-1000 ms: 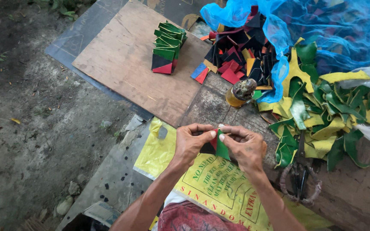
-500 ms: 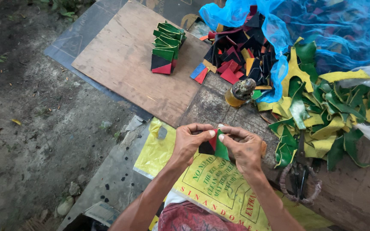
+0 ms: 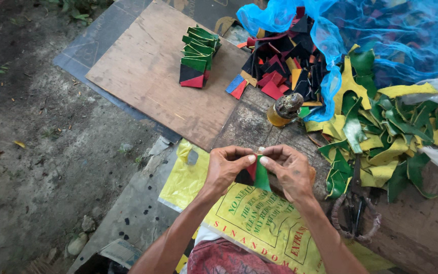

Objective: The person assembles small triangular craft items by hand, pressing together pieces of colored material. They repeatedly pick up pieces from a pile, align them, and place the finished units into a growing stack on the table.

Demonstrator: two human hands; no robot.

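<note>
Both hands pinch one small green, red and black piece above a yellow printed sheet. The left hand fingers grip its left edge, the right hand fingers its top, thumbs almost meeting.

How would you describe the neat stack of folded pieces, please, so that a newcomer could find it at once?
Start at the brown wooden board lying on the ground at upper left. Near its upper right corner sits the stack of folded pieces, mostly green with black and one red corner showing at the bottom. Unlike the loose heap of scraps spilling from the blue net beside it, it is tidily piled.
</note>
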